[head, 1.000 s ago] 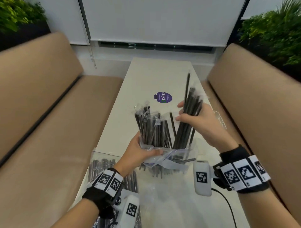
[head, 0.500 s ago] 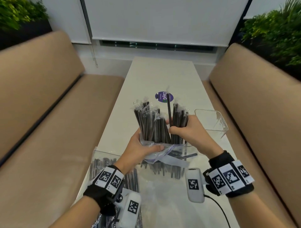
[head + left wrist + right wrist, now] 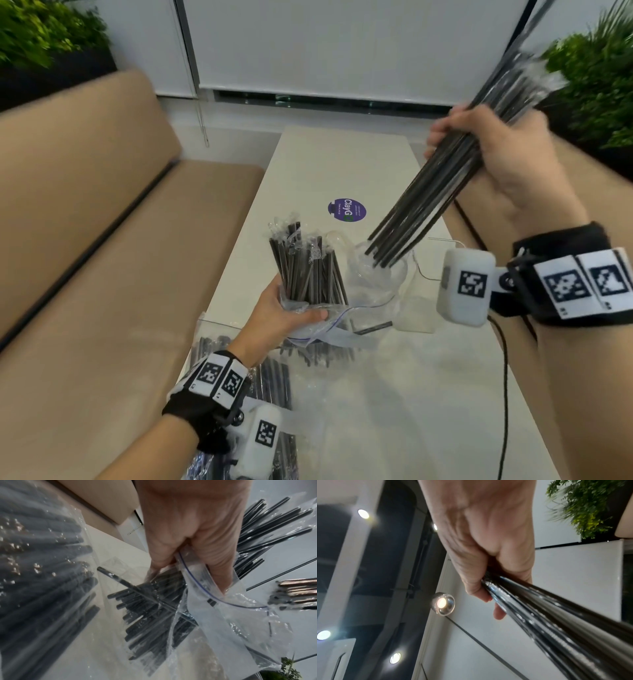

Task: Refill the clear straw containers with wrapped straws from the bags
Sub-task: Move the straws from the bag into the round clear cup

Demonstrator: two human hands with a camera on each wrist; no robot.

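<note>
At the near left of the pale table point(image 3: 342, 164), a sealed bag of straws point(image 3: 274, 387) lies flat under the left wrist; the left wrist view shows its crinkled clear film and round black tube ends point(image 3: 42, 574), which the head view largely hides. The left hand point(image 3: 281, 311) curls its fingers and thumb round the open zip bag point(image 3: 339, 325), holding a bunch of black wrapped straws point(image 3: 305, 274) upright. From the wrist, the thumb point(image 3: 221, 568) presses the glossy film beside a thin blue zip line, detail lost from above.

Just right of the bag stands the clear straw container point(image 3: 407, 301), its walls so transparent that its outline is hard to trace. The right hand point(image 3: 500, 154) is clenched round a second bundle of straws point(image 3: 442, 185), slanting with the low ends over, perhaps just inside, the container mouth. The right wrist view shows only shiny wrappers point(image 3: 547, 615) running from the closed fist point(image 3: 488, 540), ceiling lights behind.

Half a second ago this hand gripped those straws low inside the bag; now it is raised high to the right and the bundle is out.
</note>
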